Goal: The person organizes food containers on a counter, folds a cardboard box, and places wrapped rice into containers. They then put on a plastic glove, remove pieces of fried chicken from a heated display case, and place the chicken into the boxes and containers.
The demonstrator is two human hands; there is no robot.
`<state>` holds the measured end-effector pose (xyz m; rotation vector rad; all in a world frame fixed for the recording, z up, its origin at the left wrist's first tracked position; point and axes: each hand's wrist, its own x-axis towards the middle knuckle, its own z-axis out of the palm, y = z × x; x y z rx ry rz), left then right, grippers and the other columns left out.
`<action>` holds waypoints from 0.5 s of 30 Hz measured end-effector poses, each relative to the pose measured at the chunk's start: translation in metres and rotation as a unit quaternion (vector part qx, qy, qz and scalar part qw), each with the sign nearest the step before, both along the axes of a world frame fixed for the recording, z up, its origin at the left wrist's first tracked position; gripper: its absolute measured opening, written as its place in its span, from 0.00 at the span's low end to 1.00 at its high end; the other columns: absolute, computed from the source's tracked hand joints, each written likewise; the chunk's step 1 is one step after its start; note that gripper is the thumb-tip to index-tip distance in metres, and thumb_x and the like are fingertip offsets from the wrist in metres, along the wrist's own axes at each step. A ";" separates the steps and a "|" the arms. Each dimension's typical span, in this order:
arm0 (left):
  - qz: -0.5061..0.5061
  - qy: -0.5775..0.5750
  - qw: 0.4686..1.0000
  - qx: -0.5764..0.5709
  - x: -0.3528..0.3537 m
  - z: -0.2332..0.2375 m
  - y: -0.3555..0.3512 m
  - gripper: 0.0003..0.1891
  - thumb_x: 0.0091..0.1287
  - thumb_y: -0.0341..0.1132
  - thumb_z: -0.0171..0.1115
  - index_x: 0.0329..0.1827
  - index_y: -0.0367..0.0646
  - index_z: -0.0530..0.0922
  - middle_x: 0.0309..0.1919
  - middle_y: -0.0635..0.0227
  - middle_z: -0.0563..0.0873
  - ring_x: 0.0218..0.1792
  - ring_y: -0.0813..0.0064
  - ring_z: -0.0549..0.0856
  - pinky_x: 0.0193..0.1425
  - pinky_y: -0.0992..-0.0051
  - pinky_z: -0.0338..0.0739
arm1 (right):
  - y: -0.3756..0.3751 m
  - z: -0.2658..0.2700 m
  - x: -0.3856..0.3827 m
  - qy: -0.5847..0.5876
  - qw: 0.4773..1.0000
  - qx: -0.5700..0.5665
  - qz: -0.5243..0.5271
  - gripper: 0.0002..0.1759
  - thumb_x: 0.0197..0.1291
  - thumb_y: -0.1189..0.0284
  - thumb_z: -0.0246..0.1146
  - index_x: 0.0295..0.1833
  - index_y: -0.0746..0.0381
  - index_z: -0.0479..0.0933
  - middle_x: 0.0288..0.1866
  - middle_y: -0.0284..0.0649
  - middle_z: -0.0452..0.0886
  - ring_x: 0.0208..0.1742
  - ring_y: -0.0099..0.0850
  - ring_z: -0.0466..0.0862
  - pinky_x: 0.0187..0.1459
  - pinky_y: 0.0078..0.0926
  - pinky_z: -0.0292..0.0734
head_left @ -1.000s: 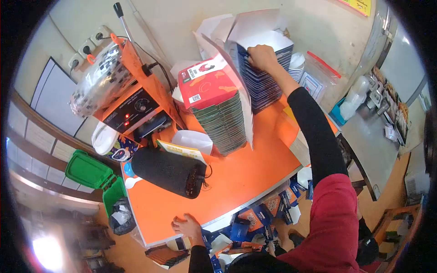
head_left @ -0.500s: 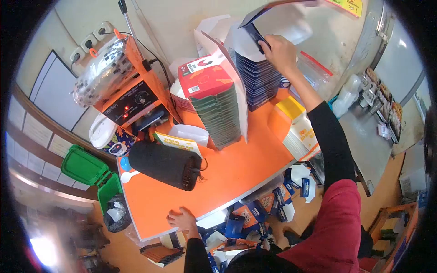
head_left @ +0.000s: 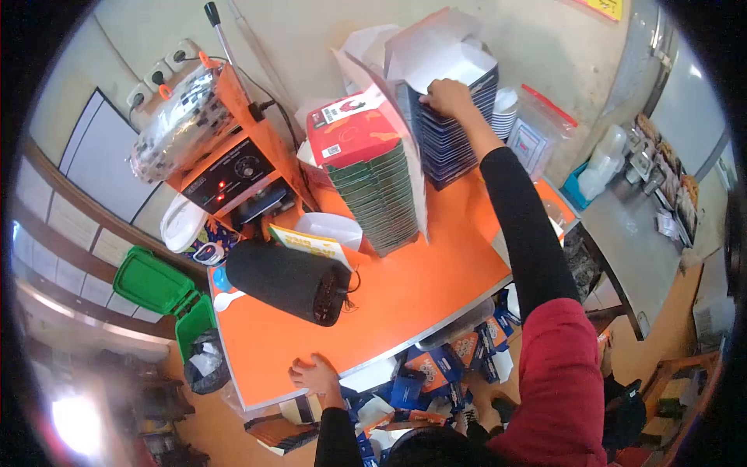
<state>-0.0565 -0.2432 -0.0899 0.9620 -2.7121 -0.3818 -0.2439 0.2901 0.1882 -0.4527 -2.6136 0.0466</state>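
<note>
My right hand point(head_left: 451, 100) has its fingers curled over the front rim of the top box on a tall stack of nested dark blue paper food boxes point(head_left: 447, 152). The top box's white inside point(head_left: 447, 66) and raised flaps show behind the hand. My left hand point(head_left: 315, 375) lies with fingers spread on the front edge of the orange table point(head_left: 397, 300), holding nothing. Left of the blue stack stands another stack of nested boxes, green-sided with a red top point(head_left: 358, 136).
An orange sealing machine point(head_left: 233, 175) with a lever stands at the back left. Before it lies a black cylindrical speaker point(head_left: 284, 280). A white spoon point(head_left: 227, 300) is near the left edge. Several blue and orange boxes point(head_left: 428, 370) lie below the table. A metal counter point(head_left: 634, 241) is to the right.
My right hand has come down with the top blue box, which was tilted above the stack and now sits on it. My left hand stays on the table edge. The view has shifted slightly.
</note>
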 end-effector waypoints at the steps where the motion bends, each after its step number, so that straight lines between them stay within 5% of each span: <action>1: 0.001 0.001 1.000 -0.001 0.000 0.001 -0.001 0.29 0.57 0.57 0.49 0.56 0.49 0.64 0.60 0.59 0.61 0.62 0.57 0.58 0.47 0.37 0.62 | 0.002 0.006 0.001 -0.019 0.999 -0.026 -0.007 0.19 0.50 0.53 0.62 0.36 0.57 0.82 0.35 0.48 0.82 0.39 0.44 0.82 0.42 0.38 0.76; 3: -0.002 0.004 1.000 0.002 0.000 0.001 0.001 0.29 0.57 0.57 0.49 0.55 0.49 0.65 0.59 0.59 0.61 0.62 0.57 0.59 0.47 0.37 0.62 | 0.014 0.016 -0.007 -0.072 0.991 -0.107 -0.021 0.19 0.50 0.53 0.62 0.36 0.57 0.82 0.38 0.49 0.82 0.42 0.44 0.82 0.44 0.37 0.75; 10: 0.003 0.014 1.000 -0.010 0.000 0.004 0.003 0.27 0.55 0.54 0.53 0.55 0.51 0.66 0.57 0.63 0.63 0.60 0.59 0.61 0.47 0.42 0.62 | 0.021 0.011 -0.024 -0.105 0.987 -0.105 -0.064 0.16 0.52 0.66 0.56 0.41 0.66 0.79 0.44 0.53 0.79 0.48 0.46 0.79 0.47 0.38 0.75; 15: 0.001 -0.008 1.000 0.012 -0.001 0.008 0.004 0.29 0.56 0.55 0.49 0.57 0.46 0.65 0.61 0.56 0.61 0.62 0.55 0.59 0.50 0.40 0.61 | 0.004 0.008 -0.014 -0.099 0.994 0.033 -0.035 0.13 0.48 0.74 0.55 0.39 0.63 0.79 0.39 0.49 0.81 0.42 0.42 0.82 0.42 0.36 0.77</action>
